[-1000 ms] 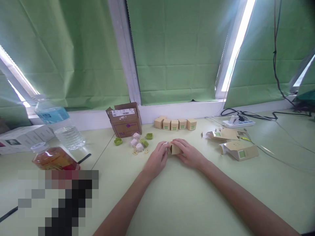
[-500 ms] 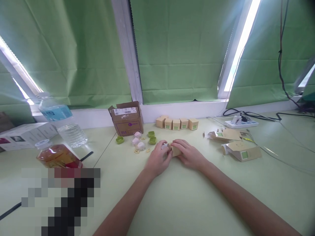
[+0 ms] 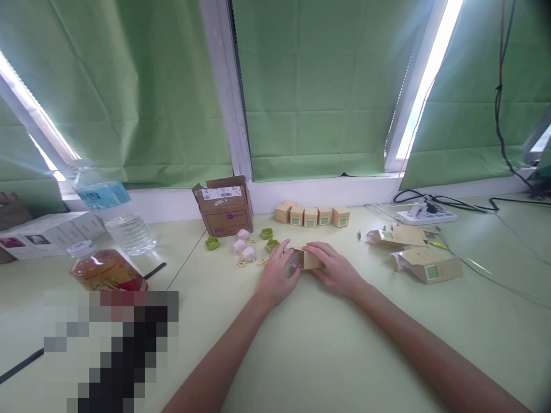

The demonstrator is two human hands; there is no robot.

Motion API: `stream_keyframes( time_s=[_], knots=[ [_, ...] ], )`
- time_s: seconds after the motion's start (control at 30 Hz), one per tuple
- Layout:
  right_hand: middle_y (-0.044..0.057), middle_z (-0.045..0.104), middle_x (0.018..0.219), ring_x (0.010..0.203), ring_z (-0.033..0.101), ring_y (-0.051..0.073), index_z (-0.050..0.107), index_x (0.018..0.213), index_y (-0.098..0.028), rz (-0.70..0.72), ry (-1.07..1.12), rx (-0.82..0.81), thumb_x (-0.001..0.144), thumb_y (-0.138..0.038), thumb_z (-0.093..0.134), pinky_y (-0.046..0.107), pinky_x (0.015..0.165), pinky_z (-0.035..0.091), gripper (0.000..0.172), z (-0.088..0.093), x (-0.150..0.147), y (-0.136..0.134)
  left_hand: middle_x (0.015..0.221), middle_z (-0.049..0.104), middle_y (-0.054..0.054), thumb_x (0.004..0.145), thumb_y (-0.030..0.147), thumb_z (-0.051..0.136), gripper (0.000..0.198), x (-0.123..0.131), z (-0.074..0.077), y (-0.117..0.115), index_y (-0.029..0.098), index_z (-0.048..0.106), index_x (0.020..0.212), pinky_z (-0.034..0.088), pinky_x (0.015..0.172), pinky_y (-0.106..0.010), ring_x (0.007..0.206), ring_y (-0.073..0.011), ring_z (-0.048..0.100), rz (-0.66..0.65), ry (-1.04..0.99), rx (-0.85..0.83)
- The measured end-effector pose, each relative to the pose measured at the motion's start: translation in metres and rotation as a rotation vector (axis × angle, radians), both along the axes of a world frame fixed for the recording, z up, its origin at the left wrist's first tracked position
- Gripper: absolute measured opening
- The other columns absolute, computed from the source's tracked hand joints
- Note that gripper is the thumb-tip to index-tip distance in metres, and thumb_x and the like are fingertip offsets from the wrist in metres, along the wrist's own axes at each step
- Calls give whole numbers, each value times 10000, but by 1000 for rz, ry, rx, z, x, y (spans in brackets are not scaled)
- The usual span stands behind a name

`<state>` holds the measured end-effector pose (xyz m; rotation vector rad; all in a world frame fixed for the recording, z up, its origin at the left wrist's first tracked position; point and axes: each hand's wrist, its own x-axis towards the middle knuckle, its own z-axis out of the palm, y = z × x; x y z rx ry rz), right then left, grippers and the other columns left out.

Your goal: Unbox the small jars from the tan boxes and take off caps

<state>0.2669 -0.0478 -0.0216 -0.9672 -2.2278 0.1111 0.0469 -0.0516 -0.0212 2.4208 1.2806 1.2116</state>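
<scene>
A small tan cardboard box (image 3: 310, 260) lies on the pale green table (image 3: 327, 355) between my two hands. My left hand (image 3: 278, 276) curls its fingers against the box's left open end, where a white flap shows. My right hand (image 3: 334, 268) wraps over its top and right side. Just left of my hands lie small clear jars with pink contents (image 3: 243, 246) and green lids (image 3: 267, 234). Behind them stands a row of several closed small tan boxes with green labels (image 3: 314, 215).
An open brown shipping carton (image 3: 224, 207) stands by the window sill. Flat unfolded box blanks (image 3: 424, 261) lie at the right, a white power strip (image 3: 426, 216) with cables behind them. At the left are a water bottle (image 3: 112, 212), a jar of amber liquid (image 3: 105, 271) and white boxes (image 3: 47, 234).
My hands have stayed on the small box, with the fingers shifting slightly at its left end. The view has tilted a little.
</scene>
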Motion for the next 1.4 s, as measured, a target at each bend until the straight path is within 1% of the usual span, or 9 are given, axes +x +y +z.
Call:
stream_keyframes(
  time_s=[0.13,0.3,0.47,0.7,0.87,0.97,1.1,1.27,1.4],
  knots=[
    [97,545,1441,1367,495,286,426,1484,-308,14,-71,36,907,-123,532,481,986,595,615,0,-4,-4,1485,518,-141,913,231,623,140,-1,0,3,209,714,1017,480,1094,-531,1359,-325,514,-7,1,-62],
    [106,548,1460,1366,499,289,396,1516,-296,22,-169,95,910,-116,510,467,957,599,642,1,-13,-8,1401,573,-137,886,154,599,148,-3,1,9,195,740,869,461,1113,-500,1314,-301,546,-27,-103,-177],
    [112,557,1462,1363,509,300,438,1484,-274,-42,-202,156,910,-107,507,497,1033,539,602,1,-5,0,1327,590,-134,907,244,599,113,-6,-2,16,180,646,828,536,990,-440,1209,-262,597,-51,-362,-280],
    [132,592,1403,1268,566,355,441,1477,-250,-293,-123,108,907,-217,554,543,998,516,582,5,31,12,1034,669,-71,981,449,516,251,-12,-3,20,206,479,930,586,829,-376,898,-173,655,-79,-806,-394],
    [137,595,1367,1232,573,363,444,1449,-249,-346,162,-1,900,-358,608,532,999,504,583,11,39,13,1036,684,-64,998,364,512,160,-6,3,10,218,498,934,527,869,-365,935,-180,649,42,-545,-258],
    [115,622,1327,1166,621,315,473,1329,-250,-266,482,-253,848,-454,700,475,946,540,569,9,31,12,1031,667,-64,999,317,491,103,-1,4,4,225,496,953,518,844,-384,895,-199,643,78,-306,-209],
    [87,717,1196,1042,699,269,466,1207,-250,-116,915,-643,779,-534,785,435,884,576,604,8,15,9,1146,654,-93,996,267,470,78,0,2,3,226,503,1054,516,898,-431,992,-235,645,100,-194,-156],
    [29,754,998,926,745,262,509,1134,-257,-104,1175,-841,733,-449,859,460,866,619,566,12,-1,4,1277,627,-133,965,187,507,200,-1,2,4,215,530,1161,446,1054,-499,1247,-283,571,153,-98,3],
    [40,736,1130,975,752,257,527,1115,-266,58,1360,-913,746,-343,857,545,971,607,501,19,-10,-3,1388,580,-132,976,205,516,189,5,8,-5,228,550,1160,401,1116,-504,1344,-285,515,91,-56,190]
  ],
)
